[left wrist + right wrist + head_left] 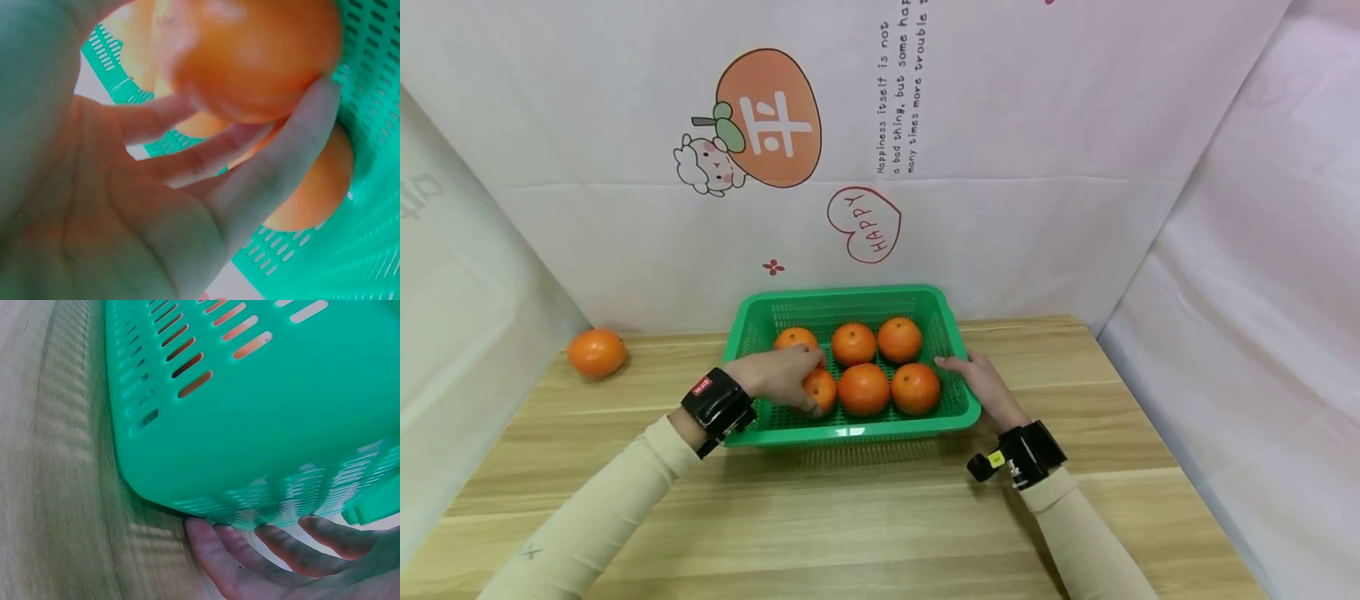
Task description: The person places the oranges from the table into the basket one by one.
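A green plastic basket [865, 431] holds several oranges in two rows. My left hand [782, 377] reaches over the basket's left side and grips the front-left orange [820, 390], thumb on the near side. In the left wrist view the fingers [275, 169] curve round that orange [262, 56], with other oranges below it. Behind the hand, another orange [795, 337] is partly covered. My right hand [988, 385] holds the basket's right rim, its thumb over the edge. The right wrist view shows its fingertips [206, 534] against the outer wall of the basket [250, 444].
A lone orange [597, 353] lies on the wooden table [865, 525] at the far left, near the back edge. Directly behind the basket stands a white printed cloth [1037, 242]. More white cloth hangs along both sides.
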`<move>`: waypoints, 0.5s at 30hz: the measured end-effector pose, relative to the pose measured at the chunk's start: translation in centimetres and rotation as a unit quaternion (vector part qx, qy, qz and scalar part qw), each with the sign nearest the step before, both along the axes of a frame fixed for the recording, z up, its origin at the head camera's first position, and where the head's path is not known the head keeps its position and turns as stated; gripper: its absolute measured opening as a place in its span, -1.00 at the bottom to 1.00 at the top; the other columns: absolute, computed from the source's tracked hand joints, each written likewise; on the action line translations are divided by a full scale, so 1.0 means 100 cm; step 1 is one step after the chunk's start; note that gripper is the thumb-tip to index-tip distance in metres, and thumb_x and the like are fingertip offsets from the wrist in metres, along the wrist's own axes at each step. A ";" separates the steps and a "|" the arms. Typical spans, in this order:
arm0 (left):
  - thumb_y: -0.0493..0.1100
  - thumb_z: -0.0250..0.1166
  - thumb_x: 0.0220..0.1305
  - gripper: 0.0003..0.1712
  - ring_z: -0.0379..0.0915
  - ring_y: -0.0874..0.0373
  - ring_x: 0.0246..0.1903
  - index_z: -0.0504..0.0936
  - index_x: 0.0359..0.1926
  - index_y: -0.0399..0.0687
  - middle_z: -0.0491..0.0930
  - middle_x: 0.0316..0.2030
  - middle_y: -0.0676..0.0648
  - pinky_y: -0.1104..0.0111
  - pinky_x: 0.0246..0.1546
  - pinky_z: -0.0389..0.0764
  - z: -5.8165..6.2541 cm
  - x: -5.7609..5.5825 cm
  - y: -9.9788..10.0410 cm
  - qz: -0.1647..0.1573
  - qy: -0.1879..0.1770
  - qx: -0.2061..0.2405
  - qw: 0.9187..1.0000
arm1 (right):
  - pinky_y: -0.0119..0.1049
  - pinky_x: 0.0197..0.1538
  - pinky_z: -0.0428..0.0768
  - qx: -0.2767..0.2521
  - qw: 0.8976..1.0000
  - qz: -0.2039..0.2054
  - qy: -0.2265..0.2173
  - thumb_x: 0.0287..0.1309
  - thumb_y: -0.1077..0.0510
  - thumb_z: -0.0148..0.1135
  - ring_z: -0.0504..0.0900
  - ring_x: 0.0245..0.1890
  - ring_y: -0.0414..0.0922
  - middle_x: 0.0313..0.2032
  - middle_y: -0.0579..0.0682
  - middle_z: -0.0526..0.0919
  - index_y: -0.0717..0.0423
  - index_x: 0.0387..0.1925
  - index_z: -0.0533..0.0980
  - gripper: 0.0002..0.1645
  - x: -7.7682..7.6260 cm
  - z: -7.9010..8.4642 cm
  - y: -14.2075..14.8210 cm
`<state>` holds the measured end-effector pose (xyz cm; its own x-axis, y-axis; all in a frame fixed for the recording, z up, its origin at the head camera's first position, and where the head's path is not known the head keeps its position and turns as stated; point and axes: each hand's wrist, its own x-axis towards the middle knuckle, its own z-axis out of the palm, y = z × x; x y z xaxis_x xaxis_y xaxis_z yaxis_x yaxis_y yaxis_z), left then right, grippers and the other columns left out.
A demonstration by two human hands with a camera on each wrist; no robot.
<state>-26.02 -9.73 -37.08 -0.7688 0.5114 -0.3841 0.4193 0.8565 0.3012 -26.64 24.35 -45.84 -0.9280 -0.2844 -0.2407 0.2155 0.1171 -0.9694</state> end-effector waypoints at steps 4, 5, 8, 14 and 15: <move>-0.01 0.49 0.28 -0.28 0.43 0.08 -0.17 0.44 0.34 -0.16 0.53 0.06 -0.13 0.28 -0.22 0.48 0.000 -0.001 0.002 -0.003 -0.001 -0.004 1.000 | -0.02 0.17 0.74 0.012 1.000 -0.006 -0.001 0.51 -0.11 0.13 0.66 0.26 0.06 0.51 0.27 0.38 0.04 0.66 0.09 -0.14 0.000 0.001 0.000; -0.01 0.48 0.29 -0.28 0.41 0.08 -0.17 0.44 0.35 -0.17 0.53 0.04 -0.12 0.28 -0.23 0.46 0.000 -0.001 0.003 -0.005 -0.001 -0.009 1.000 | -0.02 0.16 0.74 0.014 1.000 -0.007 0.000 0.50 -0.12 0.13 0.66 0.25 0.05 0.50 0.27 0.39 0.03 0.65 0.10 -0.14 0.000 0.001 0.000; -0.03 0.45 0.32 -0.35 0.39 0.08 -0.22 0.46 0.32 -0.17 0.52 -0.08 -0.08 0.28 -0.29 0.42 0.000 -0.003 0.002 -0.010 -0.006 -0.020 1.000 | -0.03 0.16 0.74 0.017 1.000 -0.008 0.000 0.51 -0.12 0.13 0.67 0.24 0.04 0.50 0.27 0.40 0.02 0.65 0.11 -0.15 0.000 0.001 0.000; -0.03 0.41 0.35 -0.58 0.40 0.12 -0.31 0.52 0.10 -0.11 0.51 -0.28 0.01 0.30 -0.31 0.42 0.001 -0.005 0.001 -0.020 -0.016 -0.034 0.999 | -0.03 0.17 0.74 0.015 1.000 -0.007 0.000 0.52 -0.12 0.12 0.67 0.23 0.02 0.50 0.27 0.39 0.03 0.65 0.11 -0.15 0.001 0.001 0.000; -0.03 0.40 0.36 -0.59 0.40 0.12 -0.30 0.51 0.08 -0.10 0.50 -0.29 0.01 0.30 -0.30 0.43 0.001 -0.005 0.001 -0.019 -0.019 -0.036 0.999 | -0.03 0.16 0.74 0.014 1.000 -0.007 0.000 0.51 -0.12 0.12 0.68 0.23 0.02 0.50 0.27 0.39 0.03 0.65 0.11 -0.15 0.001 0.001 0.000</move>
<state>-26.50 -9.66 -36.97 -0.7338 0.5104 -0.4484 0.4416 0.8599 0.2561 -26.56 24.36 -45.76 -0.9318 -0.2653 -0.2476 0.2164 0.1415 -0.9660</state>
